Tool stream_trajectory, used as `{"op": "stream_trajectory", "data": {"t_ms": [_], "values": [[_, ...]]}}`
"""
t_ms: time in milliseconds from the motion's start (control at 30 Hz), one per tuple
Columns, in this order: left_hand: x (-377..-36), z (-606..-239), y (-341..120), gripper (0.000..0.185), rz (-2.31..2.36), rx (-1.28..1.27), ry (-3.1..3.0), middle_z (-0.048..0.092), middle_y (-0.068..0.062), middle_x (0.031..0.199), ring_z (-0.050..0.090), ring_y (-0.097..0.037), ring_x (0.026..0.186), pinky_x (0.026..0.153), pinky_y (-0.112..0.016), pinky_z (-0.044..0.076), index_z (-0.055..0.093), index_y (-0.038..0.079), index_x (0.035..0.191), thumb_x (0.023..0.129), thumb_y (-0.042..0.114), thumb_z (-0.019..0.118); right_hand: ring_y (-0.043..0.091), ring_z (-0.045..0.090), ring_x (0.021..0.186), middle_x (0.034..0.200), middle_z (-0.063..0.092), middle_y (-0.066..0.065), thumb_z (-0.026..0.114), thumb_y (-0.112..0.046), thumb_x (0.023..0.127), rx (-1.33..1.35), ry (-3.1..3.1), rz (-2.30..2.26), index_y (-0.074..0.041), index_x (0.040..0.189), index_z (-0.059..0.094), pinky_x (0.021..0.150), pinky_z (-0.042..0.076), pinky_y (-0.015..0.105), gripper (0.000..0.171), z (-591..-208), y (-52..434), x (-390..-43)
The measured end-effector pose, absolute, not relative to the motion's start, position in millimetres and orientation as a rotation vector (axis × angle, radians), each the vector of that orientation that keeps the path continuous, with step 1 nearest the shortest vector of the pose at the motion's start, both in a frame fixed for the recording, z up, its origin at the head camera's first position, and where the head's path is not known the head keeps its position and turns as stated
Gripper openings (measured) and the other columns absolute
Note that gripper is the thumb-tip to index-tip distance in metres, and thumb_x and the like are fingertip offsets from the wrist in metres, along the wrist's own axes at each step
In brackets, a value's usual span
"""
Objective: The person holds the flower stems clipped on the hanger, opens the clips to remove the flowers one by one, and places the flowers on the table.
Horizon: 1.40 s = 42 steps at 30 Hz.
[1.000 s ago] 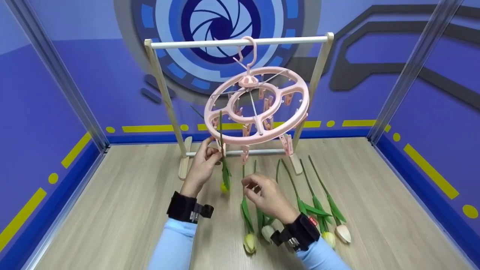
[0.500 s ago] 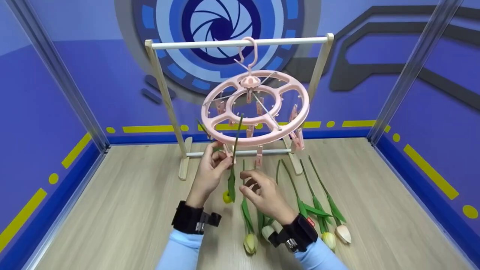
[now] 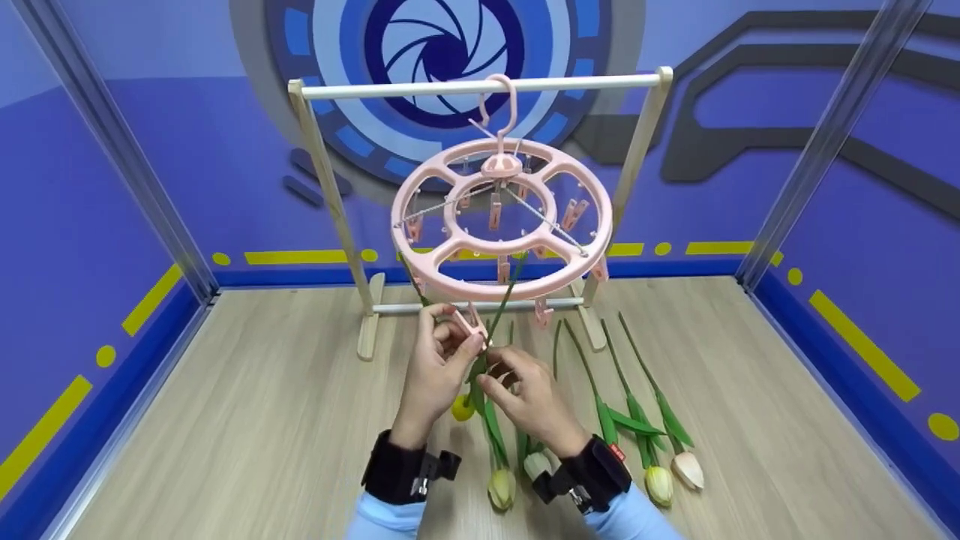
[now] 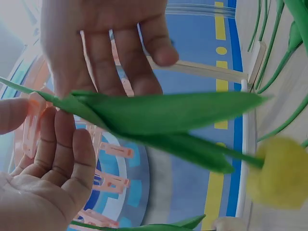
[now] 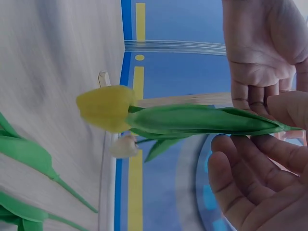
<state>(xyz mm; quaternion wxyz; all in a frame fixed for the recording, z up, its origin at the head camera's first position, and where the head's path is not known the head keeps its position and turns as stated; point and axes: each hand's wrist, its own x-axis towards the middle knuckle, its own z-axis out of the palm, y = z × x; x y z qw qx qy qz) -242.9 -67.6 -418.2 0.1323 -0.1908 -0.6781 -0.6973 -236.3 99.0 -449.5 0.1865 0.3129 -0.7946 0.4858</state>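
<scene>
A pink round clip hanger (image 3: 501,289) hangs by its hook from the white rod (image 3: 420,88) of a wooden rack. My left hand (image 3: 461,341) pinches one pink clip (image 3: 472,322) below the ring's near edge; the clip (image 4: 33,125) lies between thumb and fingers. A yellow tulip (image 3: 463,409) hangs head down from that clip, its stem running up through the ring. My right hand (image 3: 491,371) pinches the stem just under the clip. The yellow bud (image 5: 108,108) and long green leaf (image 5: 202,120) jut out from my fingers (image 5: 231,168).
Several more tulips lie on the wooden tabletop (image 3: 262,420) in front of the rack, heads toward me, among them a cream one (image 3: 501,487) and a pinkish one (image 3: 686,469). The rack's wooden feet (image 3: 369,326) and lower bar stand behind my hands. Blue walls enclose the table.
The hanger has turned, and my left hand has moved right and down with the clip and tulip. My right hand has come over from the side to the stem.
</scene>
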Motion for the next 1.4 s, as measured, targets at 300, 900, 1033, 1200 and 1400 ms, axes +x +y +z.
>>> {"op": "stream_trajectory", "data": {"t_ms": [300,900,1033,1200,1400], "values": [[-232.9,-416.3,-62.6,0.033,-1.957,-0.526,-1.937,0.070,-0.016,0.103,0.066,-0.020,0.091,0.080,-0.027,0.054,0.042,0.000,0.128,0.103,0.006,0.062,0.016,0.066,0.076,0.088,0.069,0.003,0.070,-0.004,0.096,0.861,-2.176,1.397,-0.005,0.096,0.068,0.062,0.055,0.026,0.003,-450.7,91.1,-236.4],[-238.3,-417.3,-70.9,0.015,-1.936,-0.613,-1.882,0.063,-0.019,0.114,0.064,-0.027,0.108,0.095,-0.031,0.051,0.049,-0.004,0.119,0.108,0.005,0.053,0.015,0.063,0.068,0.080,0.067,0.004,0.067,0.001,0.096,0.856,-2.147,1.443,-0.005,0.091,0.063,0.059,0.053,0.026,0.009,-450.0,94.9,-234.9],[-238.8,-416.7,-71.9,0.025,-1.948,-0.585,-1.877,0.063,-0.021,0.118,0.064,-0.026,0.109,0.095,-0.029,0.051,0.047,-0.007,0.128,0.106,0.004,0.055,0.017,0.063,0.067,0.079,0.067,0.006,0.067,0.002,0.096,0.878,-2.128,1.444,-0.004,0.091,0.063,0.058,0.054,0.027,0.009,-450.2,95.2,-236.1],[-239.3,-417.1,-73.6,0.039,-1.929,-0.568,-1.921,0.063,-0.021,0.122,0.063,-0.027,0.112,0.097,-0.029,0.051,0.046,-0.009,0.142,0.106,0.005,0.055,0.017,0.064,0.066,0.079,0.069,0.007,0.068,0.002,0.096,0.883,-2.129,1.440,-0.004,0.091,0.065,0.058,0.055,0.027,0.008,-450.6,95.6,-236.6],[-239.4,-417.5,-74.6,0.032,-1.930,-0.584,-1.931,0.063,-0.022,0.119,0.063,-0.026,0.111,0.096,-0.029,0.051,0.054,-0.010,0.135,0.106,0.005,0.056,0.018,0.065,0.066,0.079,0.068,0.006,0.067,0.002,0.096,0.880,-2.134,1.399,-0.005,0.093,0.066,0.056,0.054,0.027,0.008,-452.4,95.8,-238.0]]}}
